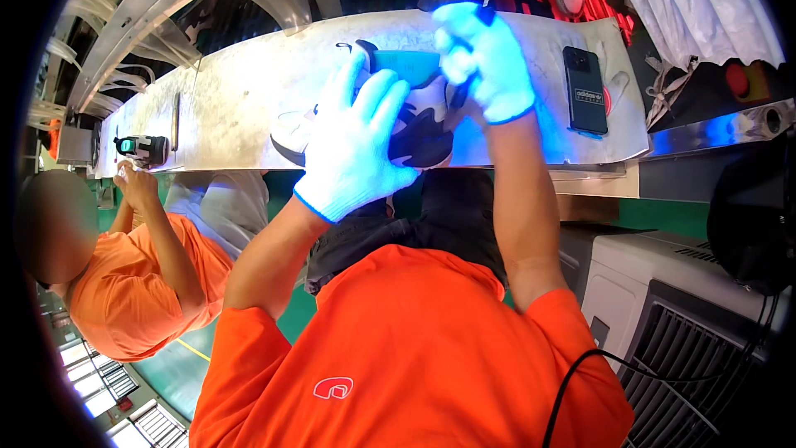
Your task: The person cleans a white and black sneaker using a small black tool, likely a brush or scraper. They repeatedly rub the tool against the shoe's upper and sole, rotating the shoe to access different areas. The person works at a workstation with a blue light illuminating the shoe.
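At the table's near edge lies a black-and-white sneaker (420, 139), with a teal panel (406, 65) showing at its opening. Across it rests my left hand (352, 141) in a pale knit glove, its fingers bent over the shoe and gripping it. A white and dark toe-like part (289, 138) sticks out left of this hand; whether it belongs to the same shoe I cannot tell. My right hand (487, 62), gloved too and lit bright blue, is raised at the shoe's right end. Its fingers are curled around a small dark item (486, 12), mostly hidden.
A dark phone (585, 90) lies on the pale worktable (236, 75) to the right. Toward the left is a thin rod (175, 120). Beyond it a co-worker in orange (153, 282) handles another shoe (141, 150). Metal framing (157, 21) runs along the back.
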`<state>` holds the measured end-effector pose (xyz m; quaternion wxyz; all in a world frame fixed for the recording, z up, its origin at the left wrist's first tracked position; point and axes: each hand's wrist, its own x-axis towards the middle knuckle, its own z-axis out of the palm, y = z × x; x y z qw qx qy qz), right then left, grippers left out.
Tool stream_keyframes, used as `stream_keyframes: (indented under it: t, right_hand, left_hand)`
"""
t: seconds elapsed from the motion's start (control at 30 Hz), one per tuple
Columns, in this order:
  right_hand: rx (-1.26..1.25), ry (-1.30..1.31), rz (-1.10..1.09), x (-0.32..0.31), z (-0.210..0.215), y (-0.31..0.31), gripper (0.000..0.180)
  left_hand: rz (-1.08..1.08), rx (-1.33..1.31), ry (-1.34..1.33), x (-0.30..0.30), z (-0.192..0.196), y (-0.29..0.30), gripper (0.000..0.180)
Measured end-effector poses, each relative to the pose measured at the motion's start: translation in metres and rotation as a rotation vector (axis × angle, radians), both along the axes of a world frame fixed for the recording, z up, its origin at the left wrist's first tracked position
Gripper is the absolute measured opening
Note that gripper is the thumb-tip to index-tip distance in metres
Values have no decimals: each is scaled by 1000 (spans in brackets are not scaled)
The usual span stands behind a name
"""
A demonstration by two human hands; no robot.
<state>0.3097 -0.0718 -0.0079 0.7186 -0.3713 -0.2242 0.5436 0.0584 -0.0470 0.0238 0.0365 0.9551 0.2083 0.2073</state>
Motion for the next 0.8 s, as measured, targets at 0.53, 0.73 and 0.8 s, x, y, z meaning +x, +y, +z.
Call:
stream_keyframes:
  t: [0.53,0.73,0.8]
  right_hand:
    - [-205,-1020,590,8,-11,-74,61]
    - [-182,-655,769,2,-20,-56,52]
    - [-252,-480,776,0,-16,-57,58]
  left_hand:
    - [35,140,-182,-23,-37,-26,78]
    - [44,166,-215,-20,-46,-24,61]
    - [42,195,-252,-18,-48,-21,62]
